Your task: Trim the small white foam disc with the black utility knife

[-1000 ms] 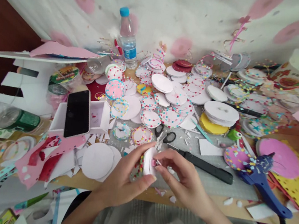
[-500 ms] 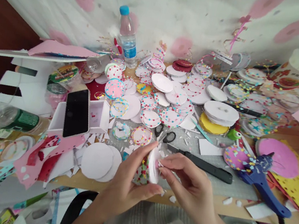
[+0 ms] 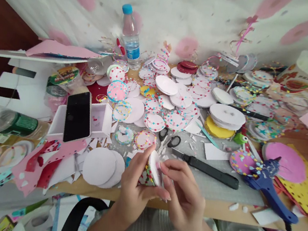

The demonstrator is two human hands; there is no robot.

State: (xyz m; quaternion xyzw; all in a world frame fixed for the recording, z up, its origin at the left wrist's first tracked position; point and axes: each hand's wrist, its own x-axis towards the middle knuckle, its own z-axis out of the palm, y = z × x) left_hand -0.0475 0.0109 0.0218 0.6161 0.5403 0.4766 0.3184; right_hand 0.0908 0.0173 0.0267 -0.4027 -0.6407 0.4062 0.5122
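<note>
My left hand [image 3: 136,179] is wrapped around a small white paper disc [image 3: 152,166], tilted nearly on edge, with fingers at its top and the thumb along its bottom. A colourful beaded trim [image 3: 145,176] shows on the side toward my left palm. My right hand [image 3: 182,191] is closed in, its bent fingertips pressed on the disc's right face; anything small between them is hidden. Just beyond my hands lie black-handled scissors [image 3: 170,138] and a black utility knife [image 3: 207,169] on a grey cutting mat [image 3: 232,195].
Many round paper discs [image 3: 167,85], several trimmed with beads, cover the back. A phone [image 3: 78,118] rests on a white box [image 3: 102,120] at left. Plain white discs [image 3: 99,166] lie near my left hand. At right is a blue glue gun [image 3: 273,194]; a water bottle [image 3: 132,43] stands behind.
My right hand has shifted slightly left and turned inward, its fingertips now against the disc's face. The disc has tilted a little in my left hand.
</note>
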